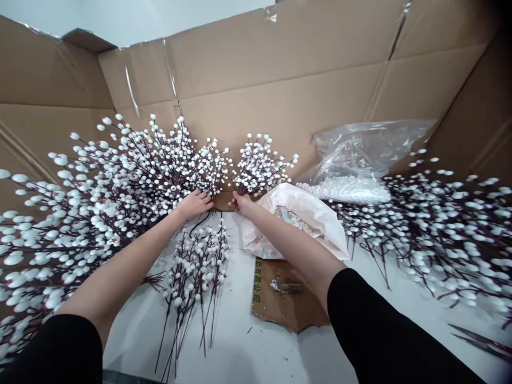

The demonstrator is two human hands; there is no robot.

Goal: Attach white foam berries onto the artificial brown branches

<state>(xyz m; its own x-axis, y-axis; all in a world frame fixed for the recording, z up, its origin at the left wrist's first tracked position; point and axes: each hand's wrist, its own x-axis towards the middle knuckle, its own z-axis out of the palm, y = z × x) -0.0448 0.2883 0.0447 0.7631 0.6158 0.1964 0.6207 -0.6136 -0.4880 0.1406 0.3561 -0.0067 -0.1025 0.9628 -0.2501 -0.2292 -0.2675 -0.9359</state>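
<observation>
Artificial white berry branches with dark stems are heaped in a large pile (pixel 132 165) at the left. My left hand (pixel 195 204) lies at the right edge of that pile, its fingers apart and touching the berries. My right hand (pixel 242 204) is closed around the stem end of a small bunch of white berry branches (pixel 264 162), whose heads fan up against the cardboard. Nearer to me, between my forearms, several loose berry branches (pixel 196 261) lie with their stems pointing toward me.
A white plastic bag (pixel 256 240) lies open beside my right forearm. Behind it are a clear plastic bag (pixel 360 152) and a cardboard wall (pixel 240 80). A flat cardboard piece (pixel 272 309) is on the white table (pixel 232 341). More berry branches (pixel 448 229) and scissors (pixel 480 341) lie right.
</observation>
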